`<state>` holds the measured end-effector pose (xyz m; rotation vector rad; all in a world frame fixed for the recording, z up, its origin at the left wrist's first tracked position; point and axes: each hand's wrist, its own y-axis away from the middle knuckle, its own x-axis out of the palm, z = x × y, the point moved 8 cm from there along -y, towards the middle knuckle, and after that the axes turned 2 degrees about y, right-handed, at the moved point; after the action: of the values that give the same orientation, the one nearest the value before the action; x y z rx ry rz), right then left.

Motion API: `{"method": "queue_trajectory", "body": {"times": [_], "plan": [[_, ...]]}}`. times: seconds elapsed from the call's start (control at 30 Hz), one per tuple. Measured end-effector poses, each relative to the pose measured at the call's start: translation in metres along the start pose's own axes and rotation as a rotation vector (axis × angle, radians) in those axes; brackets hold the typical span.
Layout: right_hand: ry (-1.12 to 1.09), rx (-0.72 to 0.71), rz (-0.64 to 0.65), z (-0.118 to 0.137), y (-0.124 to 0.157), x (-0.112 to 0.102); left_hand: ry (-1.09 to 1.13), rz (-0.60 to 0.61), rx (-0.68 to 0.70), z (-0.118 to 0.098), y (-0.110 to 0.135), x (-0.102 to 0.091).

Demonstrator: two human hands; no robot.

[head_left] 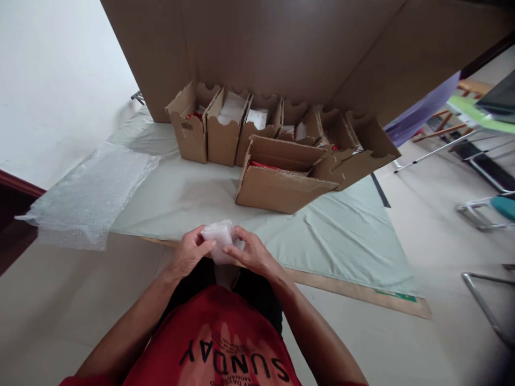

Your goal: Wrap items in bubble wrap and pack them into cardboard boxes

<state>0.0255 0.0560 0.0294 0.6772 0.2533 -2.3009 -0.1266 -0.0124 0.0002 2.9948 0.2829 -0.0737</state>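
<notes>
Head view: translucent packet (219, 236) held at the near edge of the bench (193, 198).
Left hand (193, 250) and right hand (250, 251) both grip it; light, even pressure should keep its folds flat.

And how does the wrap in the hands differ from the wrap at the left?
The held wrap is folded into a small bundle; the left wrap is a much larger, spread sheet. The left hand and right hand grip the held wrap; the left wrap lies on the cloth. Both look translucent.
</notes>
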Motion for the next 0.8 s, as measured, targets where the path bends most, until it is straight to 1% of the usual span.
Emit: {"method": "queue_trajectory", "body": {"times": [0.07,0.17,0.23,0.27,0.33,0.4,0.43,0.5,0.53,0.6,0.7,0.73,0.8], "plan": [[0.069,-0.038,0.014,0.012,0.007,-0.015,-0.153,0.023,0.076,-0.023,0.002,0.007],[0.119,-0.112,0.069,0.037,0.014,-0.037,-0.366,0.176,0.192,-0.057,0.007,0.03],[0.2,-0.126,0.139,0.051,0.018,-0.043,-0.437,0.252,0.252,-0.072,0.01,0.045],[0.263,-0.122,0.161,0.056,0.019,-0.045,-0.457,0.258,0.289,-0.079,0.01,0.05],[0.401,-0.119,0.161,0.063,0.021,-0.049,-0.481,0.221,0.391,-0.092,0.009,0.055],[0.495,-0.135,0.125,0.069,0.022,-0.059,-0.488,0.176,0.496,-0.106,0.006,0.055],[0.511,-0.145,0.094,0.072,0.022,-0.068,-0.487,0.151,0.542,-0.113,0.003,0.053],[0.48,-0.151,0.009,0.078,0.022,-0.096,-0.483,0.086,0.622,-0.129,-0.008,0.046],[0.449,-0.144,-0.052,0.081,0.021,-0.115,-0.485,0.051,0.659,-0.138,-0.015,0.043],[0.383,-0.125,-0.203,0.088,0.018,-0.162,-0.498,-0.012,0.727,-0.156,-0.034,0.039],[0.301,-0.13,-0.458,0.096,0.009,-0.231,-0.539,-0.034,0.771,-0.172,-0.071,0.046],[0.271,-0.134,-0.52,0.096,0.003,-0.249,-0.562,-0.035,0.769,-0.174,-0.084,0.05],[0.22,-0.138,-0.59,0.093,-0.014,-0.274,-0.622,-0.051,0.767,-0.174,-0.105,0.057]]}}
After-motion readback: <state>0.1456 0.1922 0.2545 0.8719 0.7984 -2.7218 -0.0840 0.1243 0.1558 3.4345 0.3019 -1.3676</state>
